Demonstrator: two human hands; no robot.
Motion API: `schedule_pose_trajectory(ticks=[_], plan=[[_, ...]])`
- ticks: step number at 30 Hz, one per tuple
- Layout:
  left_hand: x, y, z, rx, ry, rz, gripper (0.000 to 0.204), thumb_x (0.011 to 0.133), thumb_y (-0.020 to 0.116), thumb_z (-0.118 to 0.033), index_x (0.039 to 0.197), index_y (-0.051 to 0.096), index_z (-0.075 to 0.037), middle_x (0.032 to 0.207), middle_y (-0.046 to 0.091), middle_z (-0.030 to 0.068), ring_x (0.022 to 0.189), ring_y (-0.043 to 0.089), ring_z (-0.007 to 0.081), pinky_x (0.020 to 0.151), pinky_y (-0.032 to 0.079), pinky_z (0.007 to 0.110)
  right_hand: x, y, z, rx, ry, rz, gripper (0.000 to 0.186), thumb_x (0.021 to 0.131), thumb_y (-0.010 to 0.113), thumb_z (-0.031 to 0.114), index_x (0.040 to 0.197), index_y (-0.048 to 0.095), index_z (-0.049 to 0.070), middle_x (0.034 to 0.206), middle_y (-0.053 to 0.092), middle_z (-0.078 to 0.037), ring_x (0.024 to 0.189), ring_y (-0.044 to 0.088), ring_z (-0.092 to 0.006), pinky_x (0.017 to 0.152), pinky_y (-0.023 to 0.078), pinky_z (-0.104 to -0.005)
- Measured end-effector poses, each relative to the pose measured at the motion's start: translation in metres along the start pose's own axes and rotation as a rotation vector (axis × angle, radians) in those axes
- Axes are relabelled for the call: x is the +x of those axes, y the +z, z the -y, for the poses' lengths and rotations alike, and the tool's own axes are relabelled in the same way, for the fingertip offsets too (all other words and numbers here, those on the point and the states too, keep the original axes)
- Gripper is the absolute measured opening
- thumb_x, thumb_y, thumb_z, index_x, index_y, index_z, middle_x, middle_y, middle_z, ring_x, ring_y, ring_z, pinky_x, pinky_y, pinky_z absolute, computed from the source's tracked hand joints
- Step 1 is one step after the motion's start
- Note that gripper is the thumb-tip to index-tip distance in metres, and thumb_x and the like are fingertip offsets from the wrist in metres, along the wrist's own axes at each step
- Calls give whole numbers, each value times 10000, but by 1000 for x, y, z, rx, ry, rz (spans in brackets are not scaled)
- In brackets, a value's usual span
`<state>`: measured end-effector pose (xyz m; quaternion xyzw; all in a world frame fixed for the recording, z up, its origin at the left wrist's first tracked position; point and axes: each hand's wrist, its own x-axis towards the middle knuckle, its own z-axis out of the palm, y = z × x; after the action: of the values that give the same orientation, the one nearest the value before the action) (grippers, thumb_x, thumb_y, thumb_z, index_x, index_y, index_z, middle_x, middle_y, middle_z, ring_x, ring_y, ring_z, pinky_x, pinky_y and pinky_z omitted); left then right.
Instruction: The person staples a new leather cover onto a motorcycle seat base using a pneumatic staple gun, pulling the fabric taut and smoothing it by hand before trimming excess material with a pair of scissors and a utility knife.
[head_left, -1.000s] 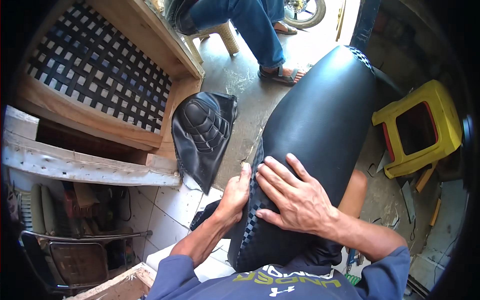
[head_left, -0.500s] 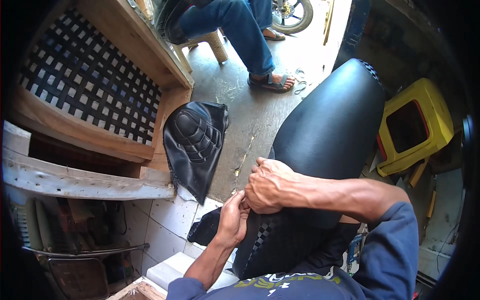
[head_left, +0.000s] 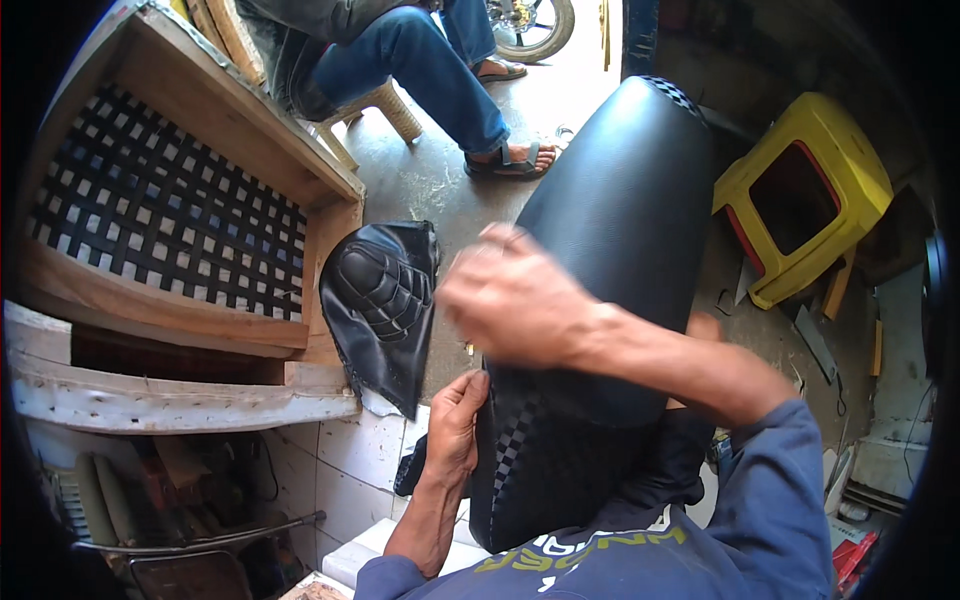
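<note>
The person's dark blue shirt (head_left: 610,560) is nearest, just below both hands. The left hand (head_left: 455,425) is narrow, thumb and curled fingers drawn together at the left edge of a long black seat (head_left: 620,220); whether they pinch its covering cannot be made out. A checkered strip (head_left: 512,440) runs along the seat just right of the left hand. The right hand (head_left: 525,305), blurred, is loosely curled above and to the right of the left one, in front of the seat's left side; whether it holds anything cannot be told. The seat extends from beneath the right forearm to well beyond the right hand, with more checkered trim at its far end.

Left of the right hand lies a black padded piece (head_left: 380,290) with moulded ribs. Farther left stands a wooden frame (head_left: 335,250) with woven black straps. Well right of the right hand is a yellow plastic frame (head_left: 735,190). Beyond the hands, another person's jeans (head_left: 420,75) and sandalled foot (head_left: 515,160) show, then a wheel (head_left: 558,38).
</note>
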<state>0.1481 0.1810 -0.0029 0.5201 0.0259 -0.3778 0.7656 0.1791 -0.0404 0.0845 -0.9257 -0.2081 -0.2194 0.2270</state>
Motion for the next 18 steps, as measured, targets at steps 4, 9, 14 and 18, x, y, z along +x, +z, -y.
schedule_pose_trajectory(ticks=[4,9,14,18], plan=[[-1,-7,-2,-105,-72,-17,352,1109,601,-281,1188,703,47,1036,777,95,848,733,136,810,590,273,-38,-32,5,-225,207,-235,389,918,711,373,1136,731,51,1158,729,-131,1205,649,-279,1192,359,-554],[2,-5,-10,-349,-134,174,306,1122,569,-311,1052,683,-36,911,744,97,831,737,161,756,611,313,-116,13,81,172,-53,-37,369,949,747,409,1186,770,127,1225,758,-41,1328,628,-212,1248,312,-578],[-39,42,-27,12,4,64,321,1046,692,-222,1214,657,50,1136,749,145,980,723,166,916,579,305,-163,12,90,-73,247,-442,327,996,660,317,1277,741,174,1389,699,2,1363,580,-204,1245,307,-556],[-71,99,-44,256,104,120,380,916,796,-43,1250,661,77,1099,699,98,991,680,163,917,529,285,-178,2,74,-57,234,-737,391,1096,465,400,1322,696,180,1414,659,-10,1444,486,-240,1263,262,-572]])
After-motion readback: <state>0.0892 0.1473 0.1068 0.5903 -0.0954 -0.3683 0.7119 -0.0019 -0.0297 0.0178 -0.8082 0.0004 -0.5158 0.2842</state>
